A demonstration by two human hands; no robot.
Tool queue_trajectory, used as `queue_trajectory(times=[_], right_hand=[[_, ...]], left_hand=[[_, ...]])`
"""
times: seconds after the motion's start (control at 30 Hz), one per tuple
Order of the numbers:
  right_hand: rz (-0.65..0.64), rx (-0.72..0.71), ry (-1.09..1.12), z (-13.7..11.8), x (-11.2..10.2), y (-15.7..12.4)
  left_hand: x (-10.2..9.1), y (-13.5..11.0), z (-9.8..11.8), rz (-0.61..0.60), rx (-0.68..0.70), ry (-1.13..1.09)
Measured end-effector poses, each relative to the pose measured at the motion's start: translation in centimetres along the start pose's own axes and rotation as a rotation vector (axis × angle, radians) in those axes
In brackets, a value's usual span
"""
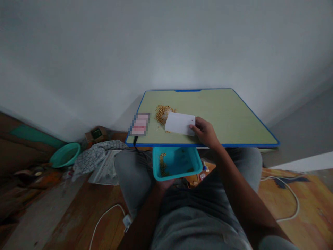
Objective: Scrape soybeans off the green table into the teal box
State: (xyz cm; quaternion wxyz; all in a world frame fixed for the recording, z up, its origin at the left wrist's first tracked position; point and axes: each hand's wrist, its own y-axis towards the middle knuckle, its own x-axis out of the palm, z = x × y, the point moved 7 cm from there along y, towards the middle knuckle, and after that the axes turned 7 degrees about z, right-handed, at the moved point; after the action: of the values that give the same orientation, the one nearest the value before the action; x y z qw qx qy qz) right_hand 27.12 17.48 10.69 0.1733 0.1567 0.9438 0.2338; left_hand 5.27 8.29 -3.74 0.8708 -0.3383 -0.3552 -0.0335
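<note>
I see the left hand (pixel 165 184) under a blue tub (pixel 179 158) just below the near edge of the table (pixel 234 121), with some beans (pixel 162 162) in the tub's left side, but that hand's fingers are hidden, so I cannot tell if they grip. Over the table, the right hand (pixel 205 132) pinches a white card (pixel 179 123) by its right end, thumb on top, and a blurry pink thing (pixel 140 124) lies at the table's left edge. The card's other end is right by a pile of beans (pixel 159 114) on the table's left part, and a pale wall (pixel 182 45) stands behind the table.
</note>
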Motion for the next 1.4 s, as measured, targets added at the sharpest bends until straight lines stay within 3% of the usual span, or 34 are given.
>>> queue_trajectory(times=[0.2, 0.6, 0.97, 1.4], right_hand=[[-0.022, 0.008, 0.002, 0.3, 0.2, -0.1], [-0.065, 0.025, -0.001, 0.3, 0.3, -0.4], [-0.111, 0.067, 0.067, 0.6, 0.7, -0.6], [-0.189, 0.165, 0.157, 0.6, 1.0, -1.1]], left_hand=[[0.5, -0.7, 0.5, 0.016, 0.088, 0.044], [-0.5, 0.2, -0.1, -0.009, -0.001, -0.011], [-0.7, 0.7, -0.2, -0.09, 0.013, -0.03], [0.6, -0.1, 0.2, -0.113, 0.001, -0.086]])
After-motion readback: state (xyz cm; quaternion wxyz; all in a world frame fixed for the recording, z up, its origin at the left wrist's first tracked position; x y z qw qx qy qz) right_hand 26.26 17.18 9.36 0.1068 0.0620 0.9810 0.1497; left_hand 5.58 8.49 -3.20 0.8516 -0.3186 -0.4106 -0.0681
